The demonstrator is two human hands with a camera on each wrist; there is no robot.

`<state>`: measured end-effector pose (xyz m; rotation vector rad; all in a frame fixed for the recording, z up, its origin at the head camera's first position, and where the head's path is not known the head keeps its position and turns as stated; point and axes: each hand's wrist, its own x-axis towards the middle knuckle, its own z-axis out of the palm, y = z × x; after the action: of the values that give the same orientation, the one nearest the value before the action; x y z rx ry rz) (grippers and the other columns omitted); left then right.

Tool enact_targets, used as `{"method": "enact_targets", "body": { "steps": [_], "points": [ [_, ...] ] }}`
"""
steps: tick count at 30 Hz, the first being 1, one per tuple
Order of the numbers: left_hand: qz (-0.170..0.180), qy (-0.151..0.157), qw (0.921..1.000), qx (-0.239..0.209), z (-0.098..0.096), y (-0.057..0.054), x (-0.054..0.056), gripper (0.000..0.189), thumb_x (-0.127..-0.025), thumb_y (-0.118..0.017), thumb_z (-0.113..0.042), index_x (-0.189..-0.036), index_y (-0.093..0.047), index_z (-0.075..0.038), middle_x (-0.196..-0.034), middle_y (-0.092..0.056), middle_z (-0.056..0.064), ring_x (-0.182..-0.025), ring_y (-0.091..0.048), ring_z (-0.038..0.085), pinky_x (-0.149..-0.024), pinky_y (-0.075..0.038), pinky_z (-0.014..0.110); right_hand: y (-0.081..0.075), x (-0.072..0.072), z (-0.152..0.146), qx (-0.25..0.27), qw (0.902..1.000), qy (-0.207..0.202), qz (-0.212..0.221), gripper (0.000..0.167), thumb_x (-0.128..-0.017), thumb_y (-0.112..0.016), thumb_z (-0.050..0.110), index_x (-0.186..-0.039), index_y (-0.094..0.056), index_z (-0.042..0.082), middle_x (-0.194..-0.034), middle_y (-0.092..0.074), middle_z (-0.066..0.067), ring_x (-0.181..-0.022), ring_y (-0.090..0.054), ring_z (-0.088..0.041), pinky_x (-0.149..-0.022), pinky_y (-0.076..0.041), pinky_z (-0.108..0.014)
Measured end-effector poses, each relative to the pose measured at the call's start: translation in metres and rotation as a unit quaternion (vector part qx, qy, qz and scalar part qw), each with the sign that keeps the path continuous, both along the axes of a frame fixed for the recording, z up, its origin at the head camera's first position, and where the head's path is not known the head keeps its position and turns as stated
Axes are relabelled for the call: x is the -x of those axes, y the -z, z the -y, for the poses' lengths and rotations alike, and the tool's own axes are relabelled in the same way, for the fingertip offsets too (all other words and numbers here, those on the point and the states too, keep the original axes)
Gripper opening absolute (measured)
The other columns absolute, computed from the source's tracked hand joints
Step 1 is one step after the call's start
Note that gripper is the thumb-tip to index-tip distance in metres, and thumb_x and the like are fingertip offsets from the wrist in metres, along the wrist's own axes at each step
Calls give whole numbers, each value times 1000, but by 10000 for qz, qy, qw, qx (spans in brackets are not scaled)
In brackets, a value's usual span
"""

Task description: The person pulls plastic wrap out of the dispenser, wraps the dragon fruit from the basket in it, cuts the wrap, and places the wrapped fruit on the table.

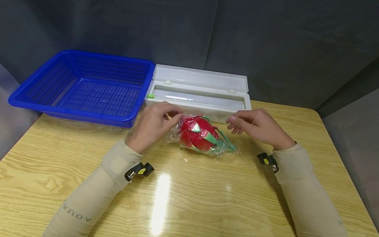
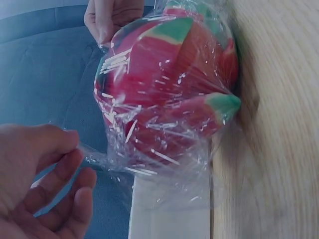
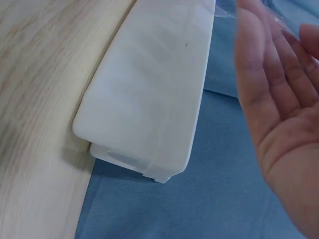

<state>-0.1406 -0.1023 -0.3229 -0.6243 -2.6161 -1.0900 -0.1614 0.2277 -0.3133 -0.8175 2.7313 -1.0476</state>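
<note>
A red dragon fruit (image 1: 195, 133) with green-tipped scales lies on the table, loosely covered in clear plastic wrap (image 2: 164, 164). At its left end, my left hand (image 1: 158, 123) pinches an edge of the wrap between thumb and forefinger. On the other side, my right hand (image 1: 256, 126) pinches a thin piece of the wrap, with its fingers bent. In the right wrist view, that hand (image 3: 286, 94) is partly cut off, and a strip of film shows by its fingertips.
Behind the fruit stands a white plastic-wrap dispenser (image 1: 204, 113) with its lid up and a roll (image 1: 201, 98) inside. A blue basket (image 1: 130, 120) stands at the back left. Dark cloth (image 1: 266, 49) hangs behind the wooden table (image 1: 207, 197).
</note>
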Motion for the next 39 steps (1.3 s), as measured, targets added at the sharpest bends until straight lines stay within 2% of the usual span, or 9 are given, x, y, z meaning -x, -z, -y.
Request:
{"method": "enact_targets", "body": {
  "steps": [6,11,15,18,22,25,27,33,39],
  "points": [
    [41,134,9999,53,-5,0,-4,19,-96,-74,-22,-112,-80,-12,-112,-80,7,-104,-75,24,-92,-61,39,-2,-5,6,-276,9974,31,-671,15,-102,-66,23,-103,-81,18,-94,-80,2,-79,-69,-3,-69,-57,-23],
    [146,372,9992,-5,-10,1,-6,19,-95,-74,-21,-110,-80,-11,-110,-81,6,-102,-77,22,-91,-63,38,-4,-7,11,-373,9920,-74,-1204,15,-98,-71,20,-108,-82,17,-108,-80,0,-82,-65,-7,-63,-51,-22],
    [-129,548,9984,56,-12,4,-7,18,-93,-78,-24,-105,-80,-10,-103,-82,5,-87,-76,17,-80,-63,34,-5,-9,14,-422,9913,-194,-1232,20,-97,-72,16,-116,-80,15,-109,-81,0,-84,-68,-5,-67,-52,-19],
    [-258,567,9980,131,-12,6,-8,27,-85,-84,-30,-102,-80,-10,-98,-82,5,-75,-70,15,-69,-59,31,-6,-10,16,-428,9904,-322,-1277,22,-96,-73,13,-116,-80,13,-110,-81,-1,-84,-70,-6,-63,-51,-18],
    [-202,548,9976,363,-13,6,-9,39,-77,-90,-35,-104,-79,-9,-98,-81,5,-79,-73,15,-70,-59,29,-8,-12,19,-367,9895,-475,-1314,19,-94,-75,10,-111,-81,12,-113,-80,-3,-89,-74,-10,-57,-49,-20],
    [-206,515,9965,627,-15,6,-10,38,-78,-89,-36,-105,-79,-10,-96,-81,3,-82,-74,14,-72,-60,29,-9,-15,21,-320,9910,-530,-1190,16,-94,-75,10,-108,-82,11,-115,-80,-3,-95,-76,-13,-58,-51,-21],
    [-219,442,9960,744,-16,5,-11,36,-79,-88,-36,-104,-80,-11,-91,-80,2,-76,-71,13,-68,-58,27,-10,-16,23,-305,9918,-590,-1092,16,-93,-76,10,-108,-82,11,-115,-80,-3,-96,-77,-14,-61,-54,-21],
    [-204,316,9956,856,-19,5,-13,35,-79,-87,-37,-102,-79,-13,-85,-78,0,-72,-68,11,-66,-56,27,-11,-19,27,-357,9916,-811,-941,16,-93,-76,12,-108,-82,13,-115,-80,-1,-100,-77,-15,-69,-57,-19],
    [-244,246,9953,908,-22,4,-14,34,-79,-87,-39,-101,-79,-14,-85,-78,0,-73,-69,12,-67,-57,30,-9,-21,28,-359,9850,-1095,-1281,20,-89,-79,8,-108,-82,12,-114,-80,-5,-101,-78,-18,-67,-57,-22]
  ]
}}
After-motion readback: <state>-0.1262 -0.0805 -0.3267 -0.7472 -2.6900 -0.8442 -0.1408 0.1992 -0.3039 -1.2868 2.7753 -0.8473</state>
